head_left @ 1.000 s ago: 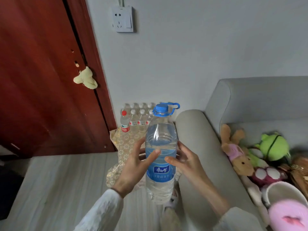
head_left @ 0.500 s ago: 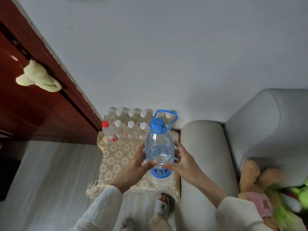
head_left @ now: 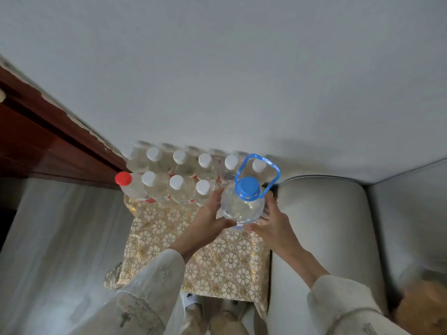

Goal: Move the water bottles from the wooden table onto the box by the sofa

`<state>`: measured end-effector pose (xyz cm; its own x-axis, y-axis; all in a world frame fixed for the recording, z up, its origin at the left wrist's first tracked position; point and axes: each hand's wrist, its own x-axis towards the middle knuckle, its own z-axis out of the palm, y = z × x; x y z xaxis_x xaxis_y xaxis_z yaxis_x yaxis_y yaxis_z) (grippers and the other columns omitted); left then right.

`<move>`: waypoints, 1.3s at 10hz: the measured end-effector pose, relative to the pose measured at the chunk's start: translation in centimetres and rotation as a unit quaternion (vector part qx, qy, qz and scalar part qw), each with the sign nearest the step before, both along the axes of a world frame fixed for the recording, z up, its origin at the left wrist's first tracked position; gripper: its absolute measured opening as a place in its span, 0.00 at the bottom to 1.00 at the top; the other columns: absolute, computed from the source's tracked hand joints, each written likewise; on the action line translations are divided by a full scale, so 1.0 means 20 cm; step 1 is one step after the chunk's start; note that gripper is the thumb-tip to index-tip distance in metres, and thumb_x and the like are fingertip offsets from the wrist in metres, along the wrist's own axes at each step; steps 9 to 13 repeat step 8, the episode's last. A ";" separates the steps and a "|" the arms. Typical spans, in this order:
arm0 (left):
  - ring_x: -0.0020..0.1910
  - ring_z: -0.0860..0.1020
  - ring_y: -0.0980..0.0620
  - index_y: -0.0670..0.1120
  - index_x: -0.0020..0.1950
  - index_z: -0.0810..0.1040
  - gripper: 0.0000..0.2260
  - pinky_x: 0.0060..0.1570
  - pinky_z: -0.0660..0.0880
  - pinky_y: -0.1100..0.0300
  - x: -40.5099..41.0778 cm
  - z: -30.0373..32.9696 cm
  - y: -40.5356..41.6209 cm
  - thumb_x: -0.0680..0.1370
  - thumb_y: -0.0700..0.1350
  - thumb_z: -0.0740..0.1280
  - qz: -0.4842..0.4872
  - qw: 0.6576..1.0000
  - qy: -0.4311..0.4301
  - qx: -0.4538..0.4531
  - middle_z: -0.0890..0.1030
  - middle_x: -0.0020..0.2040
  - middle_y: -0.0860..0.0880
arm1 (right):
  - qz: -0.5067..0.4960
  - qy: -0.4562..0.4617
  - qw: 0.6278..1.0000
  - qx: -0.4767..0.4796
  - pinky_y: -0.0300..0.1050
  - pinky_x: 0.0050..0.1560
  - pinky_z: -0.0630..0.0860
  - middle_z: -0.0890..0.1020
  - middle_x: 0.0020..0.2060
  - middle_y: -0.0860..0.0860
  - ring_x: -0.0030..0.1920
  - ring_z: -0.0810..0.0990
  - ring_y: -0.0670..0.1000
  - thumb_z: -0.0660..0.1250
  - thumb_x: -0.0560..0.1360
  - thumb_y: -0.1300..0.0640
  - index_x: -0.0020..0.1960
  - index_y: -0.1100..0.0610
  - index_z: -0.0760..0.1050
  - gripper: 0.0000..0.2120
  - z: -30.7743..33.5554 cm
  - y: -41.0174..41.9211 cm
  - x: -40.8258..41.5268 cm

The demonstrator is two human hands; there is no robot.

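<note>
Looking straight down, you see your left hand (head_left: 210,218) and right hand (head_left: 271,224) wrapped round opposite sides of the big bottle (head_left: 242,209), fingers curled against its clear body. It stands upright between your palms, its blue cap (head_left: 247,187) toward you and its blue carry loop (head_left: 260,170) raised behind the cap. It sits over the far right part of the box (head_left: 217,262), which is draped in a gold flowered cloth; whether its base touches the cloth you cannot tell. Just left of it and beyond, small bottles (head_left: 179,180) with white caps stand in two rows along the far edge, with a red-capped bottle (head_left: 124,181) at the left end. To the right, the sofa arm (head_left: 321,238) runs beside the box.
</note>
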<state>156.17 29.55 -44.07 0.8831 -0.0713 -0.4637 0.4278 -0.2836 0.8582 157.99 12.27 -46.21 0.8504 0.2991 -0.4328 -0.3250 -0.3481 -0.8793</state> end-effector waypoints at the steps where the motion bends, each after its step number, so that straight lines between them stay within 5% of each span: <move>1: 0.65 0.71 0.51 0.51 0.69 0.60 0.34 0.62 0.73 0.50 0.04 -0.07 -0.01 0.69 0.34 0.70 0.007 1.000 -0.006 0.018 0.73 0.63 0.52 | -0.005 -0.023 1.000 -0.009 0.26 0.52 0.73 0.76 0.54 0.38 0.52 0.76 0.31 0.76 0.63 0.61 0.64 0.43 0.62 0.37 -0.07 0.02 0.03; 2: 0.64 0.71 0.53 0.51 0.71 0.59 0.35 0.61 0.74 0.49 0.06 -0.11 -0.01 0.69 0.34 0.71 0.017 1.000 -0.005 0.016 0.72 0.65 0.49 | -0.017 -0.038 0.999 -0.015 0.23 0.51 0.71 0.74 0.55 0.37 0.55 0.74 0.31 0.76 0.64 0.58 0.61 0.38 0.61 0.35 -0.11 0.05 0.05; 4: 0.62 0.72 0.60 0.54 0.71 0.61 0.37 0.61 0.73 0.57 0.05 -0.11 -0.01 0.68 0.34 0.71 0.070 0.997 0.012 -0.034 0.72 0.65 0.53 | -0.020 -0.021 1.000 0.000 0.25 0.51 0.71 0.73 0.55 0.34 0.55 0.73 0.29 0.75 0.65 0.62 0.66 0.49 0.62 0.35 -0.14 0.08 0.06; 6: 0.58 0.69 0.59 0.53 0.73 0.54 0.37 0.55 0.70 0.66 0.01 0.05 -0.04 0.71 0.37 0.70 0.052 0.998 0.025 0.025 0.68 0.59 0.61 | 0.016 0.006 0.998 -0.052 0.45 0.62 0.71 0.73 0.56 0.38 0.60 0.73 0.43 0.71 0.69 0.62 0.69 0.43 0.54 0.38 0.00 0.10 0.03; 7: 0.63 0.72 0.49 0.47 0.74 0.52 0.34 0.63 0.70 0.50 0.00 0.16 0.01 0.73 0.41 0.67 0.027 0.994 0.052 0.088 0.67 0.70 0.47 | 0.040 0.006 0.995 -0.089 0.33 0.50 0.71 0.74 0.57 0.42 0.61 0.73 0.45 0.66 0.72 0.62 0.70 0.46 0.53 0.34 0.22 0.09 0.01; 8: 0.63 0.73 0.43 0.44 0.72 0.56 0.29 0.62 0.71 0.48 0.00 0.35 0.06 0.75 0.44 0.64 0.011 0.989 0.050 0.140 0.68 0.70 0.40 | 0.025 0.001 0.993 -0.117 0.33 0.46 0.73 0.75 0.62 0.53 0.59 0.75 0.52 0.63 0.73 0.62 0.69 0.49 0.59 0.27 0.46 0.04 -0.01; 13: 0.63 0.73 0.43 0.44 0.72 0.56 0.29 0.62 0.71 0.48 0.00 0.35 0.06 0.75 0.44 0.64 0.011 0.989 0.050 0.140 0.68 0.70 0.40 | 0.025 0.001 0.993 -0.117 0.33 0.46 0.73 0.75 0.62 0.53 0.59 0.75 0.52 0.63 0.73 0.62 0.69 0.49 0.59 0.27 0.46 0.04 -0.01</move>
